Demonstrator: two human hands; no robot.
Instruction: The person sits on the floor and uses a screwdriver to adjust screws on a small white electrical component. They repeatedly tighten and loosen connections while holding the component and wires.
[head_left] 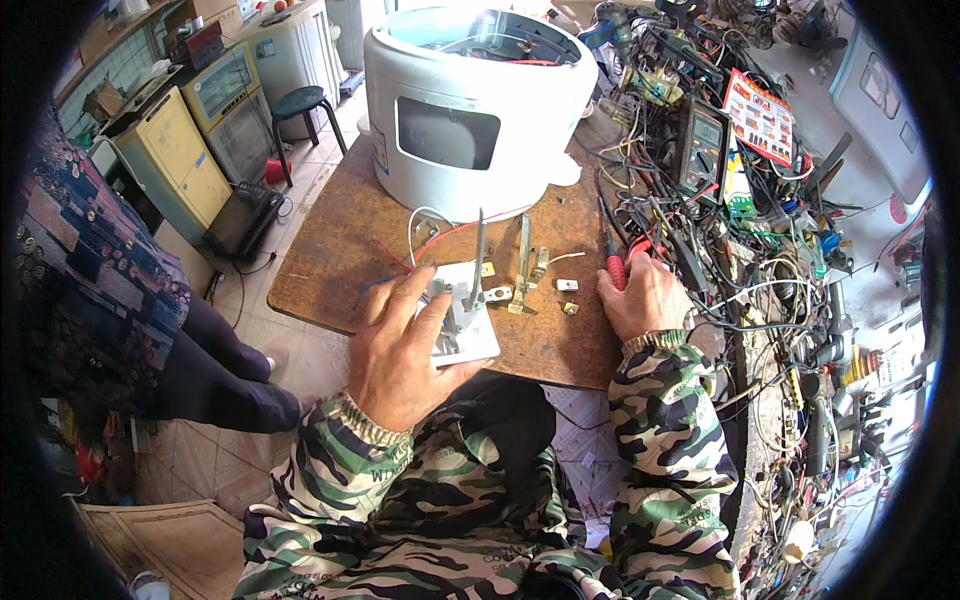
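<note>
My left hand (395, 355) grips a white plastic plate (482, 345) near the table's front edge, fingers across its top and thumb along its near edge. Metal parts sit on the plate, and a long, thin metal strip (481, 250) stands up from it. My right hand (650, 300) is closed round a red-handled tool (616, 270) at the table's right edge; its exact kind is not clear. Between the hands lie a brass-coloured metal bracket (522, 265), a small white block (567, 286) and a little metal piece (570, 309). A red wire (455, 232) runs behind the plate.
A white, round appliance housing (450, 185) stands on the wooden table (325, 265). Tangled cables, a multimeter (703, 145) and a red printed sheet (760, 115) crowd the right side. A person (100, 260) stands at the left; behind are a stool (300, 102) and a yellow cabinet (180, 160).
</note>
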